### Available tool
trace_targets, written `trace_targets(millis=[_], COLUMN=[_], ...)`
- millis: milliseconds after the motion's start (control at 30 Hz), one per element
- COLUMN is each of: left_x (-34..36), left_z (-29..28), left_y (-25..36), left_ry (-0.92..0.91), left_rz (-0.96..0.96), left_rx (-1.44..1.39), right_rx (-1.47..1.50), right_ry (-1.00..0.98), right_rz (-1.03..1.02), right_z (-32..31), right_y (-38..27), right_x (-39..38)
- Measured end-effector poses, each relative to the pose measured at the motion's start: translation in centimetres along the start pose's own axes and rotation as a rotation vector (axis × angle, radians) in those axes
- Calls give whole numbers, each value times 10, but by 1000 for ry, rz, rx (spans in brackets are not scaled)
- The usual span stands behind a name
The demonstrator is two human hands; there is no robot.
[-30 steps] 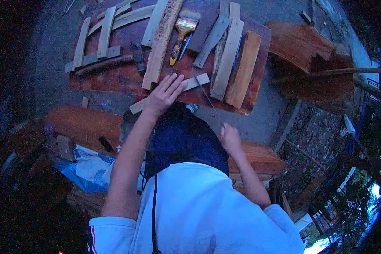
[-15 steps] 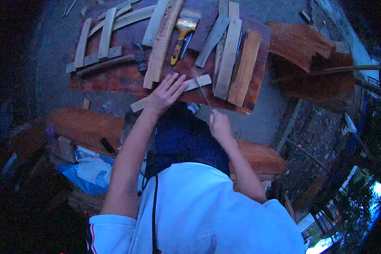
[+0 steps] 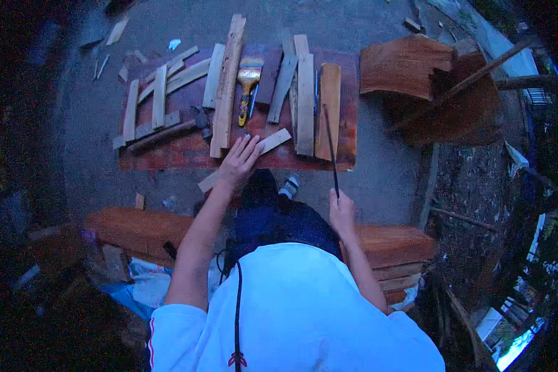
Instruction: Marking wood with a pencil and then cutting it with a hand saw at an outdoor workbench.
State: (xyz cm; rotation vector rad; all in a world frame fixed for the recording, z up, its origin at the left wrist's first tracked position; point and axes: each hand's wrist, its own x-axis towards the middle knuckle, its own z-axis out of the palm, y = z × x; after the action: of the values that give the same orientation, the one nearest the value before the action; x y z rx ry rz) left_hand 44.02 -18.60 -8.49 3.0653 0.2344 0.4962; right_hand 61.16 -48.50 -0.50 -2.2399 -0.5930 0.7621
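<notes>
My left hand [image 3: 240, 160] lies with outstretched fingers on a short pale wooden strip [image 3: 273, 139], which sticks out over the board's near edge. My right hand [image 3: 342, 214] is closed round the lower end of a long, thin, dark tool [image 3: 331, 149], pointing up over an orange-brown plank [image 3: 327, 80]; whether it touches the plank I cannot tell. Further up the reddish board [image 3: 164, 161] lie a paintbrush [image 3: 248, 80] with a yellow handle, a long rough batten [image 3: 224, 105], several grey and pale slats [image 3: 304, 111], a hammer [image 3: 201, 124] and a lattice of slats [image 3: 159, 96].
Large brown wood slabs [image 3: 403, 68] with branches across them are at upper right. A wooden bench [image 3: 394, 242] runs behind my body, with blue and white plastic sacks [image 3: 142, 285] at lower left. Wood scraps [image 3: 116, 31] lie on the grey ground at upper left.
The thin tool has moved right, off the pale strip, and now points more upright. My left hand stays on the strip. The view has shifted, showing more ground beyond the board.
</notes>
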Motion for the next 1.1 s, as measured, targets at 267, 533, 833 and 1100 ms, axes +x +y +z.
trace_targets(millis=[267,533,833,1100], left_x=[19,6,48,57], left_z=[-35,-46,-74,-49], left_y=[26,28,-4,-29], left_ry=[-177,-266,-202,-478], left_rz=[-120,-309,-558,-286], left_rx=[-145,-292,-727,-650], right_rx=[49,74,56,-20], right_ry=[99,18,185,236], right_rz=[-25,-5,-19,183], right_z=[-2,8,25,66], right_y=[13,4,-7,-44], right_x=[3,-13,-13,0])
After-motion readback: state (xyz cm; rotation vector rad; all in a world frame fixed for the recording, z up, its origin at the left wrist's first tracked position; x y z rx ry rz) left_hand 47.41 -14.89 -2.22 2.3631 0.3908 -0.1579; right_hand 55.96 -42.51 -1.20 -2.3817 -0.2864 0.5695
